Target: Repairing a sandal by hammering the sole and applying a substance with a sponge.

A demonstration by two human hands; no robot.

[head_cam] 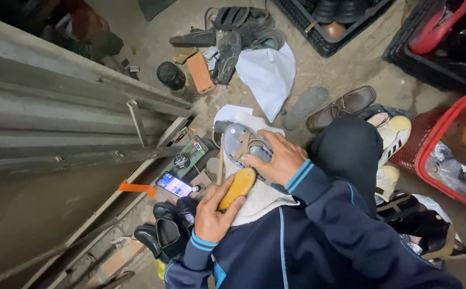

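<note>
While the left hand [216, 214] curls around a yellow-handled tool [237, 188], the right hand [274, 159] lies spread flat on a grey sandal [243, 143], pressing it onto a white cloth [254, 200] over the lap. Just left: a lit phone [175, 184] and a green rectangular packet with a round black label [189, 158] on the floor. Right: red basket [431, 142] holding clear plastic wrap. Far: black crate [318, 37] with dark footwear; second black crate [404, 53] with a red shoe.
</note>
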